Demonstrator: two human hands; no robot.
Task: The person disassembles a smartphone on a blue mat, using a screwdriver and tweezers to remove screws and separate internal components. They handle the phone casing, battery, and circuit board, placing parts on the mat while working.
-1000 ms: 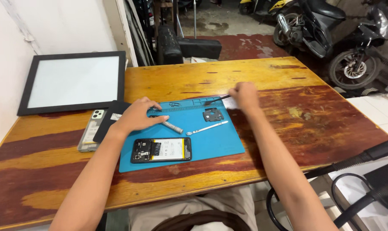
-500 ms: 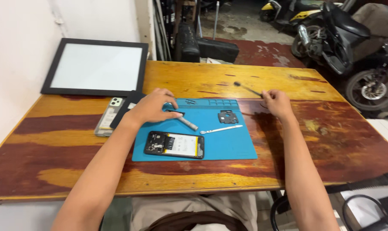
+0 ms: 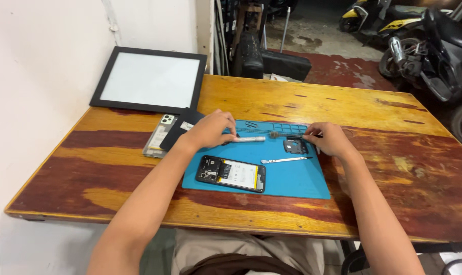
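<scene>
While gripping the silver screwdriver handle, long axis running left-right along the blue repair mat's far edge, left hand curled shut around it; right hand pinching at its small dark tip end. Opened phone nearer, between the forearms; metal pry tool and dark cover plate just beside. Nothing between.

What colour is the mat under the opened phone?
The mat is blue, clearest in the head view.
</scene>
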